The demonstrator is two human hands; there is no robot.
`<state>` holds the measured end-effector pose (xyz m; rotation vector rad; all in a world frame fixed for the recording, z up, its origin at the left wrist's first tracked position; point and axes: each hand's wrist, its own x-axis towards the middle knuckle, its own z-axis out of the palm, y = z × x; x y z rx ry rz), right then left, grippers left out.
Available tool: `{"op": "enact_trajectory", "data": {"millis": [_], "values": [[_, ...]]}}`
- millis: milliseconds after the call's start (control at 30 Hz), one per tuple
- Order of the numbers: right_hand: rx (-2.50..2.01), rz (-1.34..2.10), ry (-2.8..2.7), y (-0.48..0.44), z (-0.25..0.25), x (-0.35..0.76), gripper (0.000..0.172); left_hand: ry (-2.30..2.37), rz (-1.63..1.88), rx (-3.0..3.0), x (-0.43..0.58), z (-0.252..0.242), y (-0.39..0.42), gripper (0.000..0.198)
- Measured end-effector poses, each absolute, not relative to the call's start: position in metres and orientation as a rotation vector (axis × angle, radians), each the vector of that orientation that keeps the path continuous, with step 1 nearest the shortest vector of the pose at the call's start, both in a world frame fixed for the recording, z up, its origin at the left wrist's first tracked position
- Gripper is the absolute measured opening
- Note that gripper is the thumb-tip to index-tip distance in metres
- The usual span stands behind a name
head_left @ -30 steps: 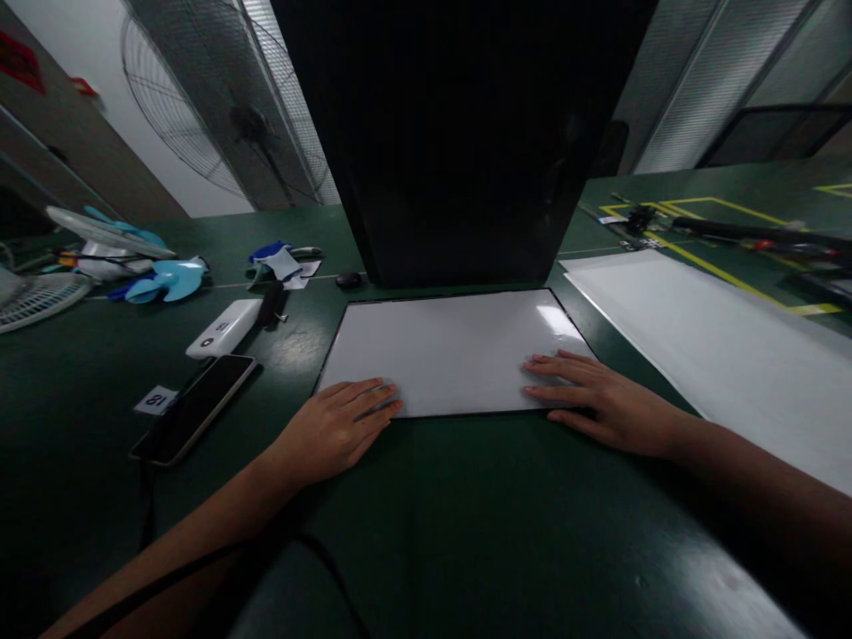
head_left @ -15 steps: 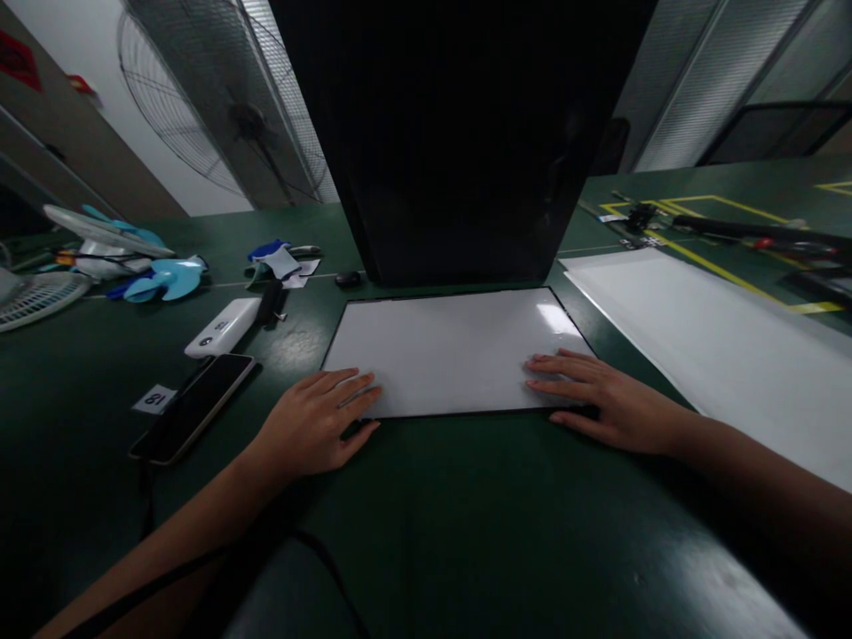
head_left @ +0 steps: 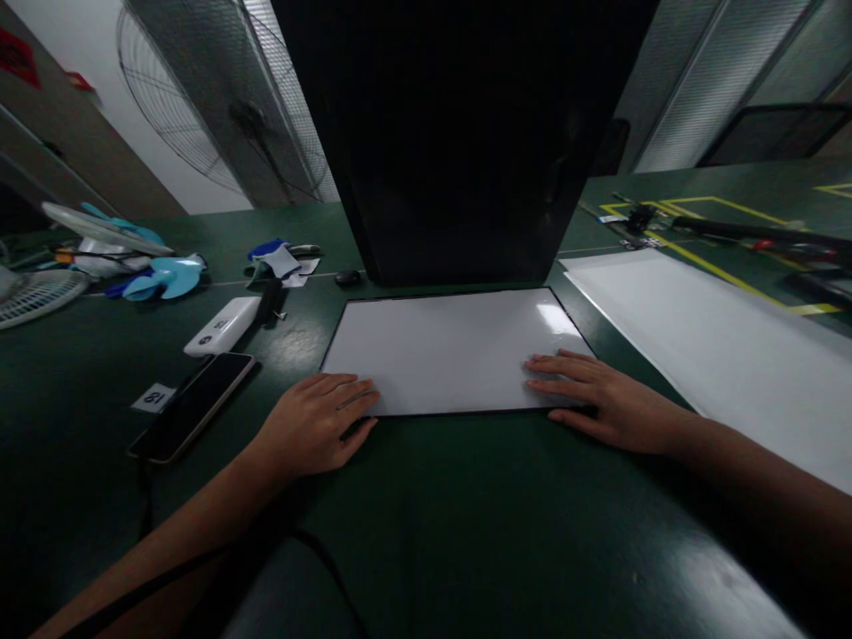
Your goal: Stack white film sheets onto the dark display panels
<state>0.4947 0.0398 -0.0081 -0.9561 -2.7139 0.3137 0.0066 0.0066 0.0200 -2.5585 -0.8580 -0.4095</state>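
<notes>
A white board with a thin black frame (head_left: 453,351) lies flat on the green table, glossy enough to catch a light near its far right corner. My left hand (head_left: 326,424) rests over its near left corner, fingers stretched out on the white surface and thumb off the near edge. Over the near right corner lies my right hand (head_left: 589,398), its fingers spread on the board and its thumb just outside the frame. Neither hand grips anything.
Behind the board stands a large black panel (head_left: 466,142). Left are a phone (head_left: 193,408), a white power-bank-like device (head_left: 224,327), a black mouse (head_left: 347,278) and fan parts (head_left: 166,278). A big white sheet (head_left: 719,346) lies right. A black cord (head_left: 319,546) hangs in front.
</notes>
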Motion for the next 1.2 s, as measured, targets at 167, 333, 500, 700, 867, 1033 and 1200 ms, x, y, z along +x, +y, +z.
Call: {"op": "enact_trajectory", "data": {"millis": [167,333,500,700,867,1033,1200], "values": [[-0.955,0.328,-2.686,0.040,-0.008,0.493,0.053,-0.860,-0.413,-2.557,0.009,0.019,0.006,0.030],[-0.968,0.339,-2.700,0.039,-0.006,0.493,0.054,-0.892,-0.455,-2.569,0.010,0.020,0.005,0.031],[-0.965,0.327,-2.692,0.039,-0.006,0.494,0.054,-0.947,-0.459,-2.568,0.010,0.020,0.004,0.032],[-0.973,0.329,-2.697,0.039,-0.006,0.493,0.054,-1.040,-0.458,-2.568,0.010,0.011,0.006,0.038],[-0.988,0.330,-2.718,0.039,-0.006,0.494,0.054,-1.104,-0.378,-2.571,0.009,0.008,0.008,0.045],[-0.980,0.336,-2.695,0.039,-0.007,0.494,0.053,-1.177,-0.332,-2.600,0.009,0.008,0.007,0.046],[-0.963,0.322,-2.687,0.039,-0.008,0.493,0.054,-1.219,-0.393,-2.617,0.009,0.007,0.007,0.045]]}}
